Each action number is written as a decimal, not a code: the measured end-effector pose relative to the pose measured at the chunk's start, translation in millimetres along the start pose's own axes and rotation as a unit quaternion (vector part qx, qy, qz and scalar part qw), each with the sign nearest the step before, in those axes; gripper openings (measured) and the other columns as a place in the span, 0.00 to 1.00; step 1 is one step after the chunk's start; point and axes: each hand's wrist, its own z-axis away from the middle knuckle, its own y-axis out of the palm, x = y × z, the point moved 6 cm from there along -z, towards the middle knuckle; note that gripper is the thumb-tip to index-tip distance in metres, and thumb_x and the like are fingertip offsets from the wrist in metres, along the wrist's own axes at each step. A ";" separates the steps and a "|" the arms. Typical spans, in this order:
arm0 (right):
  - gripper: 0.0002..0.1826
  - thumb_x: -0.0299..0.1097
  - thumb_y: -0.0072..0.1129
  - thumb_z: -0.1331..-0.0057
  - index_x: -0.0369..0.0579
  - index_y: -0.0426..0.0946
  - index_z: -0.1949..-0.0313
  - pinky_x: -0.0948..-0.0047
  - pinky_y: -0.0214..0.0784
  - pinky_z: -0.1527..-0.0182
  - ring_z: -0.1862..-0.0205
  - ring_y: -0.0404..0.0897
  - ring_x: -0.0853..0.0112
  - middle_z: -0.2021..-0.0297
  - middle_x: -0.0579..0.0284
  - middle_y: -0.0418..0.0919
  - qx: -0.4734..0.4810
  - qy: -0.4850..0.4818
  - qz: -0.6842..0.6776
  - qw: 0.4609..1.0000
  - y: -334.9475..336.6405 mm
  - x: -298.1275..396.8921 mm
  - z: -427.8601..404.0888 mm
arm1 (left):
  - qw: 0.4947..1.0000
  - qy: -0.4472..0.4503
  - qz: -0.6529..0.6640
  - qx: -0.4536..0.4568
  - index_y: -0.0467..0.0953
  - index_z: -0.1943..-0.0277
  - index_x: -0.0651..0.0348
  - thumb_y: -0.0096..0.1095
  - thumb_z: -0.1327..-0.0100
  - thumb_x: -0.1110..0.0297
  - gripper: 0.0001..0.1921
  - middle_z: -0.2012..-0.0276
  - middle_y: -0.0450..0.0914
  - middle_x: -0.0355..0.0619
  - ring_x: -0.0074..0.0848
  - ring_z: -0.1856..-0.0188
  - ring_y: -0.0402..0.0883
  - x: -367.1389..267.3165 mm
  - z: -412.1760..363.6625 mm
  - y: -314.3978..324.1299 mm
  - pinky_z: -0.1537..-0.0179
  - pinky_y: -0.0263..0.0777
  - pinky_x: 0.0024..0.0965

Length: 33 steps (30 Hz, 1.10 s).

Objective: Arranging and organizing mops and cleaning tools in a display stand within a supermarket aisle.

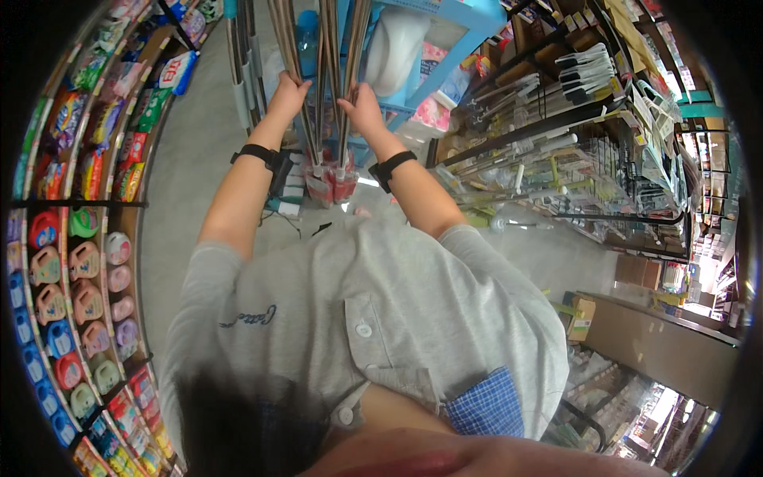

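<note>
Several long metal poles run down the middle of the view, and their lower ends carry red heads in clear plastic wrap (334, 182) near the floor. My left hand (290, 95) is closed around the left-hand poles (285, 36). On the other side, my right hand (362, 110) grips the right-hand poles (357, 36). Between them stand further metal poles (327, 53), which neither hand clearly touches. Both wrists wear black straps. Just beyond my right hand is a light-blue rack (432, 74) holding a large white plastic object (396, 50).
Shelving with laundry bottles (86, 301) and bagged detergent (68, 122) lines the left side. More poles (241, 65) stand left of my left hand. A black wire rack (530, 128) with hanging packaged goods juts out at right. Wrapped packs (432, 116) sit beside the blue rack.
</note>
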 end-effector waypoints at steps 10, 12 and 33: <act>0.17 0.27 0.64 0.54 0.39 0.66 0.68 0.73 0.65 0.73 0.77 0.72 0.69 0.74 0.53 0.71 -0.092 0.043 -0.084 0.991 -19.4 -40.3 23.2 | 0.995 0.080 0.022 0.062 0.56 0.52 0.70 0.57 0.45 0.63 0.24 0.57 0.68 0.57 0.44 0.51 0.68 -5.3 18.9 20.1 0.51 0.63 0.38; 0.14 0.26 0.62 0.52 0.39 0.67 0.66 0.78 0.66 0.68 0.73 0.73 0.76 0.74 0.59 0.73 -0.039 0.105 -0.109 0.988 -14.4 -44.5 26.5 | 0.993 0.077 0.044 0.073 0.57 0.52 0.70 0.58 0.46 0.63 0.25 0.54 0.65 0.58 0.42 0.49 0.66 6.7 18.9 24.0 0.49 0.60 0.38; 0.31 0.34 0.62 0.50 0.44 0.58 0.49 0.67 0.63 0.54 0.48 0.64 0.64 0.49 0.51 0.62 -0.037 0.092 -0.223 0.970 -73.7 -63.0 10.8 | 0.951 -0.025 0.214 -0.220 0.52 0.45 0.73 0.60 0.48 0.53 0.38 0.47 0.58 0.62 0.43 0.44 0.58 168.0 11.9 -36.9 0.44 0.52 0.37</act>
